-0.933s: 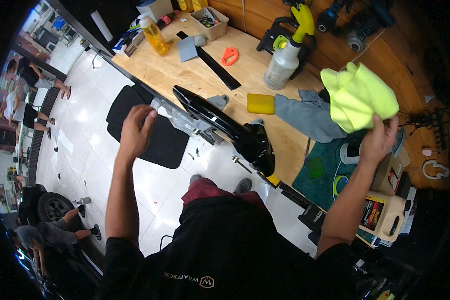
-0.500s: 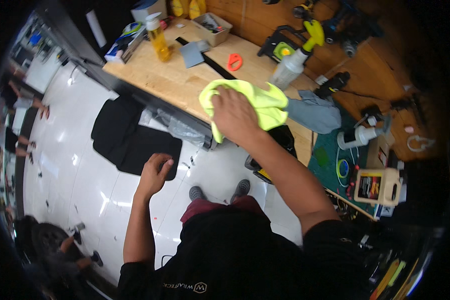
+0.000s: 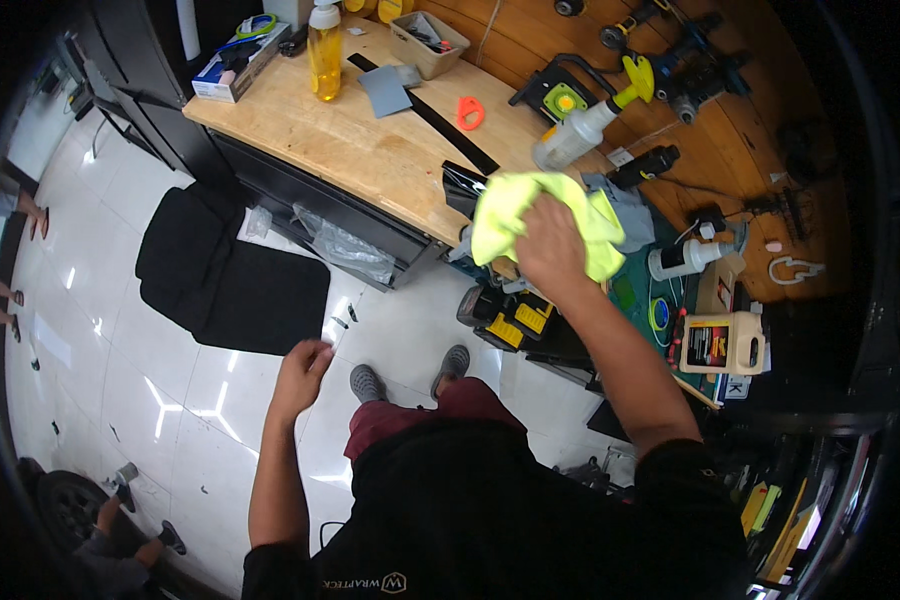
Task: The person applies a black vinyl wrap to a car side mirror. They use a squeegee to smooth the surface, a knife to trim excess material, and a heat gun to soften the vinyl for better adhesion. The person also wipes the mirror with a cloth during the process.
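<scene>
My right hand [image 3: 550, 235] grips a bright yellow-green cloth [image 3: 515, 205] over the right end of the bench, where a glossy black curved part [image 3: 460, 186] is mostly hidden behind it. Whether the cloth touches that part I cannot tell. A grey cloth [image 3: 630, 215] lies just beyond. My left hand [image 3: 300, 375] hangs low over the floor, fingers loosely curled, with nothing seen in it. A white spray bottle with yellow trigger [image 3: 580, 132] stands behind the cloth.
The wooden bench [image 3: 270, 130] holds an amber bottle [image 3: 325, 60], grey pad [image 3: 384, 92], orange cutter [image 3: 470, 113] and bin [image 3: 428, 48]. A black mat [image 3: 250, 300] lies on the floor. A jug [image 3: 722, 342] sits right. Another person crouches by a wheel [image 3: 65, 500].
My right hand swept the yellow-green cloth leftward over the black part, then shifted slightly right. My left hand moved down and rightward. The view has turned, showing less of the people at left.
</scene>
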`<action>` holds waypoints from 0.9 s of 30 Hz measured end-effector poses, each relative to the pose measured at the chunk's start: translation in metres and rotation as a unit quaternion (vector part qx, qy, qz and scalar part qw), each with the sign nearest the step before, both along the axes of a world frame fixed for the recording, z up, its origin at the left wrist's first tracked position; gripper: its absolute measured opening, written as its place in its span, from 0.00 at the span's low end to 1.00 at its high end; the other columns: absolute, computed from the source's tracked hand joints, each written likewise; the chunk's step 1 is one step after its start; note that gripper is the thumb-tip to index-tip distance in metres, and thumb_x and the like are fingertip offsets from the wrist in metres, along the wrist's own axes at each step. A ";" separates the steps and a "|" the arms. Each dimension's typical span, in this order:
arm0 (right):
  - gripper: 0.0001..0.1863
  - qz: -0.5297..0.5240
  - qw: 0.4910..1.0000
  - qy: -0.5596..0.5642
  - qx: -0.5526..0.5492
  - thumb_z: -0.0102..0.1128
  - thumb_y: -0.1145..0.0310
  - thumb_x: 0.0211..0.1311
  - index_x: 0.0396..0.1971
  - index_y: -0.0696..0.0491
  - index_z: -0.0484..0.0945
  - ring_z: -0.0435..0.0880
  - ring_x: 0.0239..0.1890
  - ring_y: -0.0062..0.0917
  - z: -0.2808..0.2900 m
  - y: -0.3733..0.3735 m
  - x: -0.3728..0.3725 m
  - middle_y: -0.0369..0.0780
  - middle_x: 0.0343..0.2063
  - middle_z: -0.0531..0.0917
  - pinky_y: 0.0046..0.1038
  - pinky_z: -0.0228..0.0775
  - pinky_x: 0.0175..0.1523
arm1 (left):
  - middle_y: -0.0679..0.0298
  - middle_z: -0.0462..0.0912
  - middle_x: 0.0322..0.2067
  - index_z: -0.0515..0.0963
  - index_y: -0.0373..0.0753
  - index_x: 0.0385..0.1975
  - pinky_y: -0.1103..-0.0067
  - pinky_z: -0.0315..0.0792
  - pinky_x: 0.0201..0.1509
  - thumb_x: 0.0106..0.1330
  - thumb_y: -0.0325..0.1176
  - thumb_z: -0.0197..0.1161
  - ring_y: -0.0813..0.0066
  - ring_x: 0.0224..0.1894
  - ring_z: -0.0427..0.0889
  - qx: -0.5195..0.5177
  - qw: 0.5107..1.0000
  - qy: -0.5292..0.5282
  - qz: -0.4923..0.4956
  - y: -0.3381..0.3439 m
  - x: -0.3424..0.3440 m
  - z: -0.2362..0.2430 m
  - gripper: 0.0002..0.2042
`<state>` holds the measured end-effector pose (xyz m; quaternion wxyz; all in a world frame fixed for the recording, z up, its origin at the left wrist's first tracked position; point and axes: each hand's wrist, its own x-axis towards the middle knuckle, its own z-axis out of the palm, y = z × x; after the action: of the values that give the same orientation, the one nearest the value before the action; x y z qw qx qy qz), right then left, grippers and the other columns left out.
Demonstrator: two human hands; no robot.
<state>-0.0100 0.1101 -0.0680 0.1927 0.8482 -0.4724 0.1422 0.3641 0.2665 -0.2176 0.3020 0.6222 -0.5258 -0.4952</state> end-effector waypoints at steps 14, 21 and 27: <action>0.23 0.024 0.782 -0.577 0.234 0.54 0.73 0.63 0.55 0.59 0.60 0.70 0.53 0.33 0.027 0.111 -0.029 0.49 0.49 0.68 0.36 0.63 0.59 | 0.57 0.71 0.57 0.58 0.35 0.66 0.76 0.68 0.55 0.66 0.35 0.61 0.70 0.55 0.72 -0.070 0.974 0.206 0.059 -0.154 -0.161 0.094 0.30; 0.18 -0.064 0.896 -0.410 0.159 0.57 0.73 0.60 0.50 0.59 0.69 0.78 0.47 0.43 0.057 0.065 -0.120 0.50 0.44 0.78 0.39 0.68 0.55 | 0.69 0.74 0.50 0.67 0.43 0.58 0.70 0.62 0.57 0.58 0.32 0.65 0.75 0.51 0.72 0.007 0.931 0.356 0.080 -0.177 -0.172 0.098 0.26; 0.20 0.081 0.989 -0.093 0.082 0.66 0.65 0.50 0.44 0.50 0.74 0.73 0.42 0.37 0.027 0.015 -0.066 0.41 0.40 0.75 0.38 0.66 0.44 | 0.72 0.80 0.40 0.77 0.42 0.44 0.79 0.65 0.50 0.59 0.32 0.68 0.81 0.42 0.74 0.014 0.915 0.404 0.003 -0.185 -0.181 0.086 0.14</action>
<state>-0.0764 0.1255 -0.0409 0.0653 0.8798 -0.4281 0.1961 0.1827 0.0818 -0.1314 0.4813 0.3750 -0.3499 -0.7109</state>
